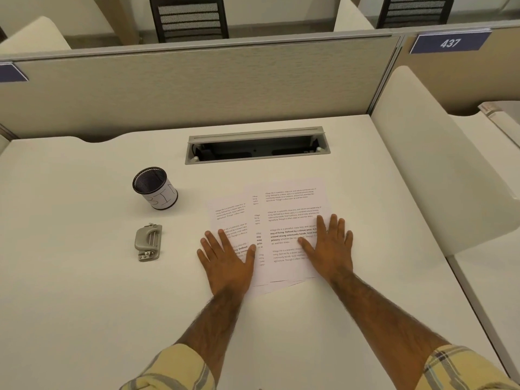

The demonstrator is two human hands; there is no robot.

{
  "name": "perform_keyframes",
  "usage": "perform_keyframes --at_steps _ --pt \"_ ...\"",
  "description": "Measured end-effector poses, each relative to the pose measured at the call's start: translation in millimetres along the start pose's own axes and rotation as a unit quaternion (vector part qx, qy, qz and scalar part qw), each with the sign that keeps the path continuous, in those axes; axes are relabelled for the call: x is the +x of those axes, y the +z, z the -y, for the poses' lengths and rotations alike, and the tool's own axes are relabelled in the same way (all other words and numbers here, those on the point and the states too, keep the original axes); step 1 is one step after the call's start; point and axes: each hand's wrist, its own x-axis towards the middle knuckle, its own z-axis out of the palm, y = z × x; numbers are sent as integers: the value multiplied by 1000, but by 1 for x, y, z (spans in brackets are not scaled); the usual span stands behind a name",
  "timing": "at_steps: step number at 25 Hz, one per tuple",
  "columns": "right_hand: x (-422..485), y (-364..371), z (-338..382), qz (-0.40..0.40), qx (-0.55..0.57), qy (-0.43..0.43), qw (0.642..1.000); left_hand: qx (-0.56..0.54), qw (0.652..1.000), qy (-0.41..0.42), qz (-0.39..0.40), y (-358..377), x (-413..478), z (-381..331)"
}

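Both hands lie flat and apart, left hand (pixel 228 260) and right hand (pixel 329 246) pressing the fanned papers (pixel 284 220) on the counter (pixel 84 291); I judge squaring them comes next, toward the hole punch (pixel 148 242) at left.

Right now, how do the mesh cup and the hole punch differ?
The mesh cup is black, round and upright, with a white label; the hole punch is grey, low and flat. The cup sits farther back. Both lie left of the papers, untouched.
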Motion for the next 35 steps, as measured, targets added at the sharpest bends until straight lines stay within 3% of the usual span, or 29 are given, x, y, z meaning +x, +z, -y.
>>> perform_keyframes --at_steps 6,12,21,28,32,35 --pt "2 1 7 -2 -1 4 1000 22 1000 18 11 -3 5 -15" --pt "7 -4 8 -23 2 -8 1000 45 980 185 54 3 2 -25" --pt "114 -52 9 109 31 -50 992 58 976 204 54 7 -1 -18" --pt "122 -45 16 86 12 -92 992 62 977 198 53 10 0 -18" --pt "108 -46 20 55 160 -58 984 60 977 196 59 7 -1 -20" --pt "93 -49 20 25 298 -17 954 60 977 195 65 6 -1 -20"
